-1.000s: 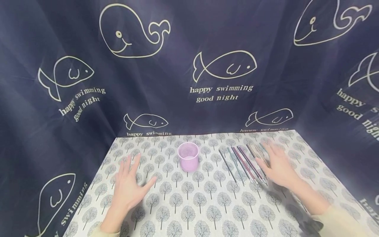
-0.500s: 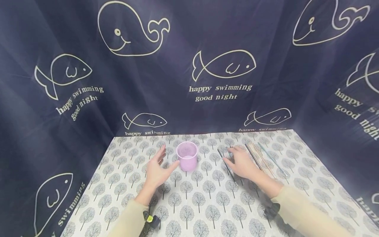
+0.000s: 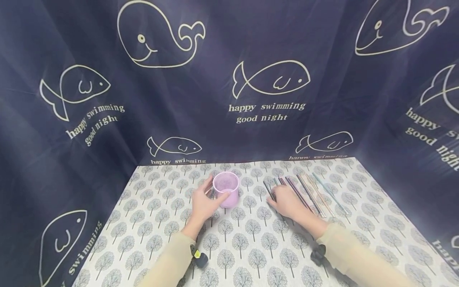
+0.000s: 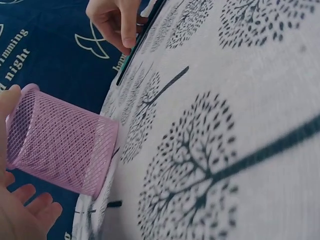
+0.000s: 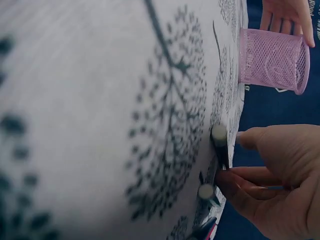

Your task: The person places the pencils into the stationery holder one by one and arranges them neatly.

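A pink mesh pen cup (image 3: 228, 195) stands upright on the tablecloth. My left hand (image 3: 204, 202) lies around its left side, thumb at the rim in the left wrist view (image 4: 22, 200), with the other fingers loosely spread beside the mesh wall. Over the left end of a row of pencils, my right hand (image 3: 287, 201) has its fingers curled at the outermost dark pencil (image 5: 219, 137). Thumb and forefinger are on either side of this pencil, which still lies along the cloth. The hand partly hides the pencils under it.
Several other pencils lie roughly side by side to the right, among them a light blue one (image 3: 330, 193) and a wooden-coloured one (image 3: 317, 191). The tree-patterned tablecloth (image 3: 229, 239) ends at a dark blue curtain (image 3: 215, 131) behind and at both sides.
My left hand has moved right, from beside the cup to around its side. My right hand has come left across the pencils, and its fingers have curled down at the leftmost one.
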Demonstrator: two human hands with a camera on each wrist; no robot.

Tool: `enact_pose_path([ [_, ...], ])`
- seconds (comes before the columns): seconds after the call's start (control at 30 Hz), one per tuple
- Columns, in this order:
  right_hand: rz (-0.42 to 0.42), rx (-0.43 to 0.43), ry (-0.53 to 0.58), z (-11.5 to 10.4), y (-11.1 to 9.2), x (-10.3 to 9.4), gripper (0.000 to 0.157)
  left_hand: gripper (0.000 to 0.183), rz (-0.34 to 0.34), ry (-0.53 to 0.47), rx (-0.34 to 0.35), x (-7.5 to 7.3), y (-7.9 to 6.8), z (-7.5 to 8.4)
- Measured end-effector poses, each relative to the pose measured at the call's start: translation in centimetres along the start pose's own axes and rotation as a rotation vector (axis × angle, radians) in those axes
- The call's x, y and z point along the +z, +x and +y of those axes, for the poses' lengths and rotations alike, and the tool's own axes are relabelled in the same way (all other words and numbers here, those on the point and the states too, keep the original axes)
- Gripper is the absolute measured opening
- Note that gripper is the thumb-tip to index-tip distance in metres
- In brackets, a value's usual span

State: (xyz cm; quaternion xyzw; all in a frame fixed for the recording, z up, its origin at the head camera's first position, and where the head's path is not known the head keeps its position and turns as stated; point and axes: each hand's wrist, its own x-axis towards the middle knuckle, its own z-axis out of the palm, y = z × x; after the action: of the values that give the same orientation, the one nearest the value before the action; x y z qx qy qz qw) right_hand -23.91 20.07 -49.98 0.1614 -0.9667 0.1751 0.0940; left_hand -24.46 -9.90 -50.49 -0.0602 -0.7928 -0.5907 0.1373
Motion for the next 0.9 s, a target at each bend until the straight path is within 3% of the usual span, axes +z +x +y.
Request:
enact_pose_path([
  [0.27,-0.087,0.097,0.015,-0.2,0.8,0.0,0.017,0.086,0.051,0.025,0.000,0.7,-0.4,0.3],
  [0.43,-0.083,0.091,0.064,-0.5,1.8,-1.5,0.020,0.086,0.044,0.013,-0.025,0.7,-0.5,0.6],
  [0.57,-0.023,0.048,0.134,-1.1,3.5,-3.4,0.021,0.087,0.024,-0.017,-0.032,0.5,-0.7,0.9],
  [0.7,0.102,-0.015,0.194,-2.2,5.5,-5.1,0.017,0.088,0.018,-0.021,-0.018,0.5,-0.9,1.1],
  [0.9,0.203,-0.027,0.349,-6.3,7.4,-7.8,0.015,0.086,0.024,-0.006,-0.020,0.6,-1.0,1.0],
])
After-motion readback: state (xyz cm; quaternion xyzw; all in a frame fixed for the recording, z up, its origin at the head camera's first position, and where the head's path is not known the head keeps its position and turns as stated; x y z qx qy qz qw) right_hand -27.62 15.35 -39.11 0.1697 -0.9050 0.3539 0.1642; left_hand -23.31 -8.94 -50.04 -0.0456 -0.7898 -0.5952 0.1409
